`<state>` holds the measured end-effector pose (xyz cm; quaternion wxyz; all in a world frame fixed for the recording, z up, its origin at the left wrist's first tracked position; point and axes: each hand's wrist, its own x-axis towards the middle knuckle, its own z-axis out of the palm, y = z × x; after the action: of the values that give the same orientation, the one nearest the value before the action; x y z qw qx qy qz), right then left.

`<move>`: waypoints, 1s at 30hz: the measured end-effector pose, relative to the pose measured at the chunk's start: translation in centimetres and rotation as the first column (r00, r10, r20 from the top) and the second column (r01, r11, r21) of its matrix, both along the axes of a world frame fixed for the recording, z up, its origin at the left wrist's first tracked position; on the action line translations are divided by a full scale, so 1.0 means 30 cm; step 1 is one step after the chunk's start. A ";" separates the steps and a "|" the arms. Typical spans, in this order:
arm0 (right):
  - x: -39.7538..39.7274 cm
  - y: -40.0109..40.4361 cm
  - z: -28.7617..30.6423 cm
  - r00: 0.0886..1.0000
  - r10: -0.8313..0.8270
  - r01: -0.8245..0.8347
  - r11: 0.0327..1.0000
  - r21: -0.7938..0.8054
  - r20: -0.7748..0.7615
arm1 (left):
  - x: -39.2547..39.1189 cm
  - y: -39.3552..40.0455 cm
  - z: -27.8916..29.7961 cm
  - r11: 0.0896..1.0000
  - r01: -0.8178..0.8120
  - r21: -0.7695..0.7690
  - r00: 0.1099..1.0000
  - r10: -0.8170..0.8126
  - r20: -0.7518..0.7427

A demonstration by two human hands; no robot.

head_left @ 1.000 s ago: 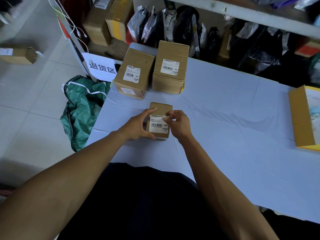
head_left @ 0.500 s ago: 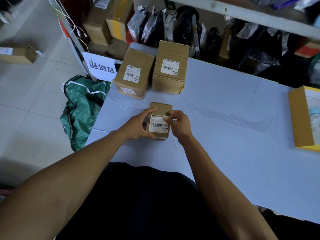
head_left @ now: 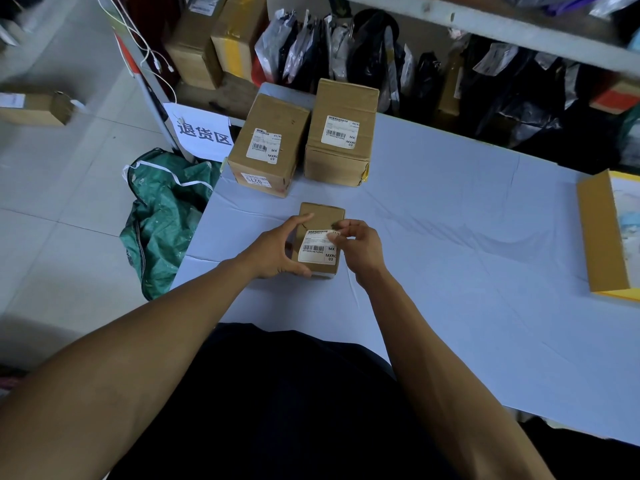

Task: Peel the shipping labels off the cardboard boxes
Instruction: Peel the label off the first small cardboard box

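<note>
A small cardboard box (head_left: pixel 323 216) sits on the white table (head_left: pixel 450 258) close to its near edge. My left hand (head_left: pixel 273 252) grips the box by its left side, thumb on top. A white shipping label (head_left: pixel 317 249) covers the box's top. My right hand (head_left: pixel 360 247) pinches the label's upper right corner, which is lifted and curled off the cardboard. Farther back stand two bigger boxes, the left one (head_left: pixel 273 116) with a label (head_left: pixel 265 145) and the right one (head_left: pixel 343 102) with a label (head_left: pixel 341 131).
A yellow-edged flat box (head_left: pixel 595 237) lies at the table's right edge. A green bag (head_left: pixel 162 216) slumps on the floor left of the table, under a paper sign (head_left: pixel 202 135). Shelves with dark parcels (head_left: pixel 381 57) line the back. One more box (head_left: pixel 34 107) lies on the floor.
My right fingers have lifted the label's upper right corner off the small box; earlier they only touched it. My left hand keeps its grip.
</note>
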<state>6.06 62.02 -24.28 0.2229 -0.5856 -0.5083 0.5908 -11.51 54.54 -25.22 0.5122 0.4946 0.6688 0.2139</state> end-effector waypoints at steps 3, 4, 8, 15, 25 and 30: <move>0.002 0.004 -0.007 1.000 0.000 0.000 1.000 -0.016 -0.003 | 0.000 0.001 0.001 1.000 -0.003 0.002 1.000 0.003 0.001; 0.002 0.004 -0.010 1.000 0.000 0.000 1.000 -0.017 -0.006 | 0.000 0.000 0.000 1.000 -0.005 0.001 1.000 0.005 0.002; 0.005 0.008 -0.022 1.000 -0.005 0.004 1.000 -0.021 -0.014 | -0.001 0.000 -0.001 1.000 -0.009 -0.001 1.000 0.009 0.013; 0.006 0.009 -0.036 0.998 -0.025 0.022 0.998 -0.056 -0.050 | -0.002 0.001 0.000 1.000 -0.005 -0.010 1.000 0.005 0.000; 0.009 0.013 -0.041 0.997 -0.038 0.033 0.997 -0.066 -0.071 | 0.000 0.005 0.001 1.000 -0.004 0.004 1.000 0.004 -0.016; 0.009 0.015 -0.039 0.996 -0.043 0.037 0.997 -0.073 -0.084 | 0.001 0.002 0.004 1.000 -0.013 -0.001 1.000 0.013 -0.002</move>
<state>6.33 62.46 -25.47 0.2351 -0.5775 -0.4649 0.6285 -11.49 54.61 -25.11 0.5105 0.4902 0.6725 0.2163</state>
